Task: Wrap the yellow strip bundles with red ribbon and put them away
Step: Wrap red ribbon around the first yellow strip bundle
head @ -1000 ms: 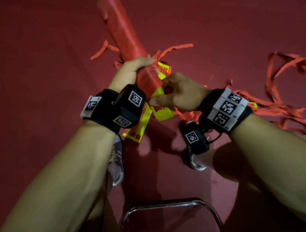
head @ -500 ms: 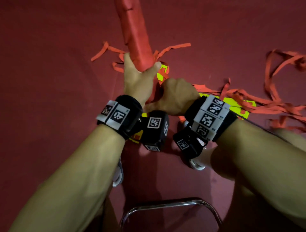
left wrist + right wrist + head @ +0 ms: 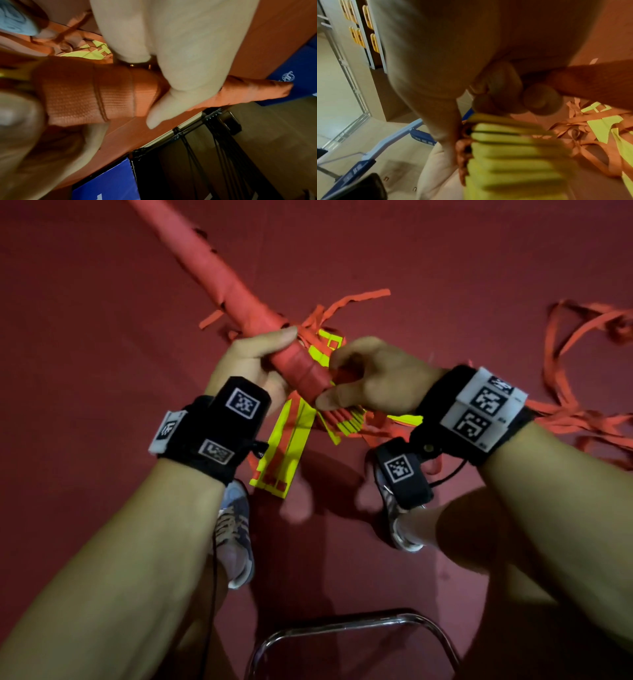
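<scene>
Head view: grips the ribbon-wrapped yellow strip bundle (image 3: 301, 368) with the left hand (image 3: 250, 364), fingers curled round it, above the red floor (image 3: 102, 337); pinches its near end with the right hand (image 3: 376, 378). Leaves loose red ribbon (image 3: 582, 422) strewn rightward, more yellow strips (image 3: 284, 446) lying beneath.

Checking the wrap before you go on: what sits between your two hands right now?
In the head view, the ribbon-wound end of the long red-wrapped strip bundle spans the gap; the left hand grips it, the right hand holds its near end.
</scene>
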Demonstrator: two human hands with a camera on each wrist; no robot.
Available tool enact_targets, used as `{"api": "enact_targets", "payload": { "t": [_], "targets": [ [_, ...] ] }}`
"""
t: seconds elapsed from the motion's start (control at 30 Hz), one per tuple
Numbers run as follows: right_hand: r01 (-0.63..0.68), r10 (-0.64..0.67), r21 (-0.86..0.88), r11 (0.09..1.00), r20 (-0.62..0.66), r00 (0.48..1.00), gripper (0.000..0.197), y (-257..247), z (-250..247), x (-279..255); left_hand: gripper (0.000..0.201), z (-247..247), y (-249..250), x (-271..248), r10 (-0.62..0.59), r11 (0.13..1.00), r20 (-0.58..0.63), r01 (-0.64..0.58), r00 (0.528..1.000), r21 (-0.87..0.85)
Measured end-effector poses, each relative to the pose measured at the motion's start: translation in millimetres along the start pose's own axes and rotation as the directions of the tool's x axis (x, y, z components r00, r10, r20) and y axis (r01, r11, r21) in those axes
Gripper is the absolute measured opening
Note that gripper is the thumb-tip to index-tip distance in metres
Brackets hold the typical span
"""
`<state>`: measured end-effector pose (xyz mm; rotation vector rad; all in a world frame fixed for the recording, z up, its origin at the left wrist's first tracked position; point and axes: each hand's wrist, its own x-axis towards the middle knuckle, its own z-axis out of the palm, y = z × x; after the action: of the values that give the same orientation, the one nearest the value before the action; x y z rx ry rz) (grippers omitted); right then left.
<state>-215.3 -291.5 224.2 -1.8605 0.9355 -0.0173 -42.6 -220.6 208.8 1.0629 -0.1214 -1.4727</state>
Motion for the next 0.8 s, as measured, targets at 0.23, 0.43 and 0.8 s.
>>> {"api": "enact_targets", "payload": {
  "t": [0.23, 0.43, 0.8],
  "targets": [
    [0.115, -0.116, 0.020, 0.993, 0.039, 0.992, 0.048, 4.6, -5.3, 0.2, 0.047, -7.1, 1.1, -3.8, 0.083, 0.990, 0.128, -0.097, 0.988, 0.100],
    [0.055, -0.077, 0.170, 0.984, 0.123, 0.989, 0.060, 6.3, 0.4, -0.8, 0.049, -8.1, 2.5, 0.2, 0.124, 0.970, 0.185, -0.158, 0.975, 0.183],
    [-0.040, 0.055, -0.502, 0.864, 0.015, 0.998, 0.074, 6.5, 41.7, 13.0, 0.085, 8.0, -23.0, 10.2, 0.388, 0.853, -0.113, -0.310, 0.915, 0.420]
  ]
}}
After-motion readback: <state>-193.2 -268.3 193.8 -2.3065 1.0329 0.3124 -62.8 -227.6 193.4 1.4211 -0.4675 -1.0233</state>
